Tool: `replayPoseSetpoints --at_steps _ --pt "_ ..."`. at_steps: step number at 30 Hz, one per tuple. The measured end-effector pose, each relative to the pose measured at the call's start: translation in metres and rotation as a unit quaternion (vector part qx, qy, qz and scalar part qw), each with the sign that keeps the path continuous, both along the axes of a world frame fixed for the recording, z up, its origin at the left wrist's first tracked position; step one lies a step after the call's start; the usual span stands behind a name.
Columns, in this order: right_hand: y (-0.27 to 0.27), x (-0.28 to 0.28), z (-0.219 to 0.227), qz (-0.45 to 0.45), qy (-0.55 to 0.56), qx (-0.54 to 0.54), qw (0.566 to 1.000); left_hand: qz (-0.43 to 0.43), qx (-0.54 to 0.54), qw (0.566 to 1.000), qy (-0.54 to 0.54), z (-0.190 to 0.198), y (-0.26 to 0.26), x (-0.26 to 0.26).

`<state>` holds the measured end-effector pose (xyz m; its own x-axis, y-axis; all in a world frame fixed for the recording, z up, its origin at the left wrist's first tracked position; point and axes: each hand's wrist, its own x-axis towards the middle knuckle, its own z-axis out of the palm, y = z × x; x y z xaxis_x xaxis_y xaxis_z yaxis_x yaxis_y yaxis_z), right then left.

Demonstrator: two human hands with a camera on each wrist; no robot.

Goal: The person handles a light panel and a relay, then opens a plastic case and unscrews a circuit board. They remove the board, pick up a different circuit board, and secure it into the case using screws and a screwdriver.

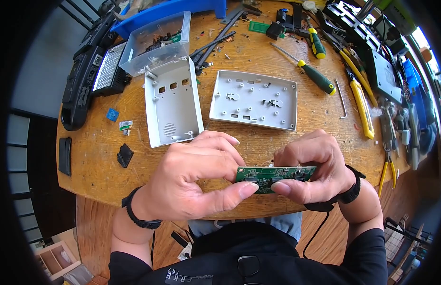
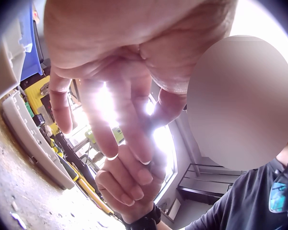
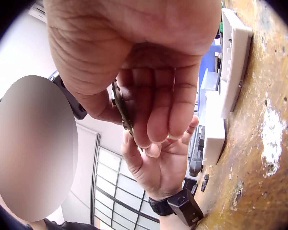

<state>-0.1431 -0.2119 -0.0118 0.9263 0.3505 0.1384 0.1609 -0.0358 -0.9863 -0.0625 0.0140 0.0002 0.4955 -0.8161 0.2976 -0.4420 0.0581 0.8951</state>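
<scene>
A green circuit board (image 1: 265, 174) is held above the table's near edge, its component side showing between the two thumbs. The left hand (image 1: 196, 173) pinches the board's left end, thumb on the near face and fingers behind. At the right end, the right hand (image 1: 320, 166) pinches it with the thumb in front and fingers curled behind. The right wrist view shows the board (image 3: 121, 108) edge-on between thumb and fingers of the right hand (image 3: 134, 72). In the left wrist view the board cannot be made out beyond the left hand (image 2: 120, 72).
Beyond the hands lie two pale casing halves, one (image 1: 173, 107) upright-sided at left, the other (image 1: 253, 100) holding small dark screws. A clear parts box (image 1: 156, 47) stands behind. Screwdrivers (image 1: 318, 76), a yellow cutter (image 1: 362, 107), a hex key (image 1: 341, 97) and pliers (image 1: 387, 166) lie right.
</scene>
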Motion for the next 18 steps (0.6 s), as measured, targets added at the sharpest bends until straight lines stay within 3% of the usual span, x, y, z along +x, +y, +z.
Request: replayPoseSetpoints --at_steps 18 --pt "-0.0034 -0.0023 0.0086 0.025 0.059 0.046 0.997 0.035 -0.031 0.998 0.035 0.003 0.0013 -0.0009"
